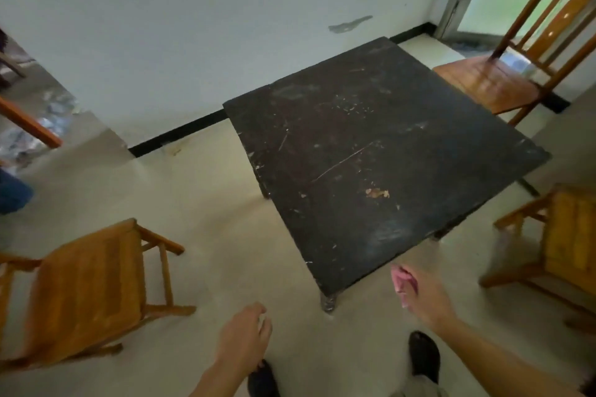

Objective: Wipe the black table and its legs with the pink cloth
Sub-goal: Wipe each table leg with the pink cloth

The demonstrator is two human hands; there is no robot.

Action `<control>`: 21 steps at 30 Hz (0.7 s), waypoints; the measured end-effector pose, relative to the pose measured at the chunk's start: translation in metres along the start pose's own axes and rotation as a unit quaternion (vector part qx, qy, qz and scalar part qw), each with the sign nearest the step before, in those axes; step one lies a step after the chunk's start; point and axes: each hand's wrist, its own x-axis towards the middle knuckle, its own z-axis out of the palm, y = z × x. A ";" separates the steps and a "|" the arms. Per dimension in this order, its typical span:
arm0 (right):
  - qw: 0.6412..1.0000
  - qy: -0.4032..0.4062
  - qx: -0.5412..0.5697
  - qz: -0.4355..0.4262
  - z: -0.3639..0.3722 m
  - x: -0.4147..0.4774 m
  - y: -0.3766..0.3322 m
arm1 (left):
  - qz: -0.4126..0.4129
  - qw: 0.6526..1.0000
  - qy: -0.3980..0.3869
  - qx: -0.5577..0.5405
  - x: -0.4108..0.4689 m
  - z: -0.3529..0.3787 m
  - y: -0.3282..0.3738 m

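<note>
A low black table (371, 151) with a scratched, scuffed top stands on the pale floor in front of me, one corner pointing at me. Its near leg (329, 301) shows under that corner; the other legs are mostly hidden. My right hand (425, 296) hangs just off the near right edge, closed around a bunched pink cloth (403, 282). My left hand (245, 332) floats lower left of the corner, holding nothing, fingers loosely curled.
A small wooden chair (87, 287) sits at the left, another (561, 245) at the right, and a taller wooden chair (503, 84) behind the table's far right. A white wall (193, 26) with black skirting runs behind. My dark shoes (424, 358) are below.
</note>
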 end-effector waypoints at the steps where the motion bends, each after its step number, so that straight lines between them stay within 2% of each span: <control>1: 1.000 0.026 -0.004 -0.002 0.016 -0.012 -0.011 | 0.024 0.999 -0.015 0.022 0.004 -0.003 -0.020; 4: 0.997 0.067 -0.013 0.029 0.055 -0.043 -0.031 | 0.072 0.994 -0.055 0.064 0.016 -0.011 -0.070; 7: 0.995 0.092 -0.046 0.016 0.091 -0.079 -0.034 | 0.110 0.985 -0.083 0.102 0.022 -0.019 -0.099; 14: 0.986 0.143 -0.079 0.008 0.170 -0.158 -0.026 | 0.204 0.965 -0.109 0.121 0.029 -0.013 -0.111; 21: 0.985 0.161 -0.026 0.056 0.274 -0.212 0.002 | 0.275 0.940 -0.131 0.156 0.018 0.030 -0.128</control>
